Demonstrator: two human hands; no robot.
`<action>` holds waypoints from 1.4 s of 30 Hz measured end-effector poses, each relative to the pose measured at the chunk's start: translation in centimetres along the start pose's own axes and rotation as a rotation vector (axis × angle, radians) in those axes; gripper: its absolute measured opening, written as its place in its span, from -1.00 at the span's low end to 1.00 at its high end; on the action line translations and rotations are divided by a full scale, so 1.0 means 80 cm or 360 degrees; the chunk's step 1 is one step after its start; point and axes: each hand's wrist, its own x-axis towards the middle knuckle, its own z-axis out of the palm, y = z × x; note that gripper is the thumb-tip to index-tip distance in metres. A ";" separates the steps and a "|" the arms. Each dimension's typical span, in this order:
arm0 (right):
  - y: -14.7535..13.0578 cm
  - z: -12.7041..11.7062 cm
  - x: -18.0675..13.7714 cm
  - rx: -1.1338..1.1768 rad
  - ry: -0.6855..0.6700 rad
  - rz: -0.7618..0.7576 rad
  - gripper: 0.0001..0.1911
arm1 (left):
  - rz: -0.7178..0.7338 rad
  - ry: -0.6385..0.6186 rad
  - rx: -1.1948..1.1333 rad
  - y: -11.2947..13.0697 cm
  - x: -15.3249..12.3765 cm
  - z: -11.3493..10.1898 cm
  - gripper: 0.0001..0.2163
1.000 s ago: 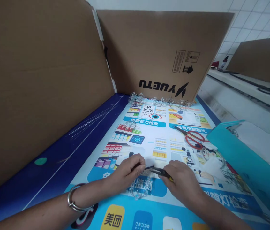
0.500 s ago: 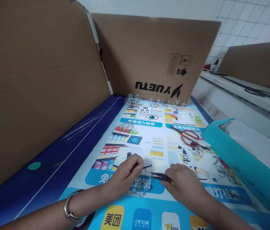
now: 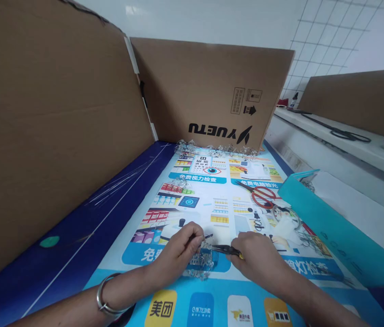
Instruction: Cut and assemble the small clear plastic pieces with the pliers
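Closed grips: right hand (image 3: 258,255) holds dark-nosed, yellow-handled pliers (image 3: 226,249); left hand (image 3: 185,243) pinches a clear, glinting strand (image 3: 202,273), irregularly looped.

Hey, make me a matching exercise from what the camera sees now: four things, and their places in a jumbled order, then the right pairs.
1. pliers
2. metal bangle
3. red-handled scissors
4. YUETU cardboard panel

A. around the left wrist
B. standing at the printed sheet's far end
C. in the right hand
D. lying on the printed sheet

Pairs: 1-C, 2-A, 3-D, 4-B.
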 end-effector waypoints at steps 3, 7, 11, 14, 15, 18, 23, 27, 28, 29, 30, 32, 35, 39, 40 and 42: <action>0.002 -0.002 0.000 0.0033 -0.0016 0.0020 -0.78 | 0.0001 0.0015 -0.0024 0.002 -0.001 0.002 -0.84; 0.009 -0.003 0.001 0.0175 -0.0073 0.0030 -0.72 | -0.0003 0.0015 -0.0065 0.005 -0.002 0.003 -0.84; 0.018 0.004 0.003 0.0404 -0.0239 -0.0057 -0.70 | 0.0067 0.0010 0.0005 0.002 -0.003 0.004 -0.84; 0.020 0.007 0.003 0.0377 -0.0183 -0.0025 -0.70 | 0.0154 -0.0013 0.0081 -0.002 -0.003 0.005 -0.85; 0.019 0.007 0.002 0.0363 -0.0172 -0.0021 -0.70 | 0.0183 -0.0021 0.0097 -0.003 -0.004 0.006 -0.85; 0.019 0.004 0.001 0.0383 -0.0213 -0.0053 -0.70 | 0.0225 -0.0033 0.0127 -0.007 -0.004 0.006 -0.86; 0.019 -0.002 0.003 0.0374 -0.0270 -0.0034 -0.67 | 0.0210 -0.0067 0.0125 -0.009 -0.004 0.007 -0.87; 0.015 -0.003 0.006 0.0248 -0.0300 0.0010 -0.63 | 0.0185 -0.0090 0.0130 -0.008 -0.003 0.006 -0.86; 0.013 -0.003 0.006 0.0198 -0.0271 0.0015 -0.64 | 0.0177 -0.0090 0.0142 -0.008 -0.003 0.006 -0.86; 0.010 -0.004 0.006 0.0145 -0.0235 0.0010 -0.65 | 0.0170 -0.0091 0.0158 -0.006 -0.003 0.005 -0.87; 0.007 -0.005 0.005 0.0090 -0.0191 0.0000 -0.68 | 0.0162 -0.0094 0.0176 -0.005 -0.003 0.005 -0.87; 0.002 -0.008 0.003 -0.0017 -0.0088 -0.0025 -0.73 | 0.0149 -0.0093 0.0225 -0.001 -0.003 0.004 -0.88; -0.005 -0.009 -0.002 -0.0114 0.0032 -0.0070 -0.81 | 0.0134 -0.0076 0.0344 0.006 -0.005 0.003 -0.89; -0.010 -0.002 -0.006 -0.0185 0.0151 -0.0175 -0.87 | 0.0126 -0.0036 0.0532 0.016 -0.009 0.002 -0.93; -0.010 0.001 -0.007 -0.0214 0.0192 -0.0206 -0.88 | 0.0130 -0.0031 0.0569 0.018 -0.010 0.001 -0.93; -0.012 0.006 -0.009 -0.0291 0.0281 -0.0268 -0.90 | 0.0144 -0.0026 0.0628 0.022 -0.011 0.001 -0.93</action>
